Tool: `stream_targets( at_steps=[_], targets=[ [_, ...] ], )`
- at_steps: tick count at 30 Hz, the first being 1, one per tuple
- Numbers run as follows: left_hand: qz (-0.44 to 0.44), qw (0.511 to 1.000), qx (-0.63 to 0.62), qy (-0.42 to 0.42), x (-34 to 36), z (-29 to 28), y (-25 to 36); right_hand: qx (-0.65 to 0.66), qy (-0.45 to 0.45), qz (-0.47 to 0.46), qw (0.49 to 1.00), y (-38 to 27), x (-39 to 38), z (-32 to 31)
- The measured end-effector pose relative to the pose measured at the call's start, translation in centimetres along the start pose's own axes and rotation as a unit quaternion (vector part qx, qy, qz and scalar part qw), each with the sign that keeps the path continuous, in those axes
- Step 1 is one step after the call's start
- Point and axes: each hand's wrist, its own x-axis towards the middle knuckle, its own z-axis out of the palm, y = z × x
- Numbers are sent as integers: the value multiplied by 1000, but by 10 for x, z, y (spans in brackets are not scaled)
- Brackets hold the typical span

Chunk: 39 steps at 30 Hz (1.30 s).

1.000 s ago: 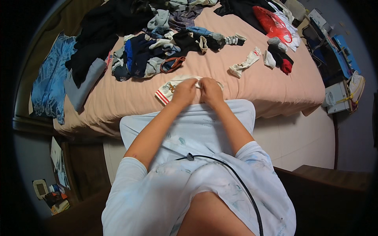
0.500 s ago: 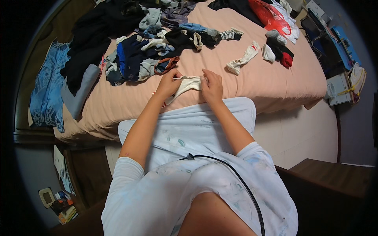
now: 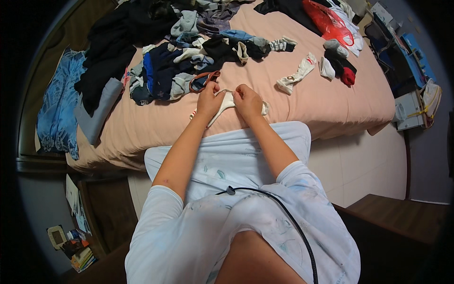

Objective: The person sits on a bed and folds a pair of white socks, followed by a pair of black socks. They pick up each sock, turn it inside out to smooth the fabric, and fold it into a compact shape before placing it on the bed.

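My left hand point(image 3: 209, 99) and my right hand point(image 3: 248, 102) pinch a white sock point(image 3: 222, 110) near the bed's front edge, both with fingers curled round its upper part, a short way apart. Red stripes show at the sock's left end, behind my left hand. Beyond them lies a heap of dark, grey and blue socks and small clothes point(image 3: 163, 75). To the right lie another white sock with red marks point(image 3: 295, 76) and a small cluster of grey, white, black and red socks point(image 3: 338, 61).
The peach bedspread point(image 3: 359, 109) also bears black clothing point(image 3: 101, 61), a folded grey garment point(image 3: 98, 111), blue lacy fabric point(image 3: 54, 104) and a red plastic bag point(image 3: 326, 26). Shelves with blue items point(image 3: 409, 52) stand at the right, small clutter point(image 3: 80, 255) at the lower left.
My hands, together over the sock a second ago, moved apart half a second ago, stretching it sideways, and are now nearer each other again, pinching its upper edge. The view has shifted slightly.
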Motion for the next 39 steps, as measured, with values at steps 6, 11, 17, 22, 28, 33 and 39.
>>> stream_targets(
  at_steps=[6,11,17,22,28,33,39],
  targets=[
    [126,985,115,25,-5,-5,5,-135,55,-284,948,20,-30,-17],
    [310,905,287,57,-17,-6,45,-200,1,-226,953,21,-43,-40],
    [268,939,188,-106,-43,4,49,-173,33,-276,945,33,-55,-41],
    [232,956,130,-122,-40,-10,35,-139,-10,-262,955,44,-47,-61],
    [4,975,20,-220,-35,-25,45,-79,-124,-212,966,43,-33,-80],
    [179,941,134,-255,-41,-26,47,-133,-129,-392,901,61,-33,-89],
    [155,948,141,-239,-35,-20,47,-169,-169,-280,930,37,-39,-86]
  ],
)
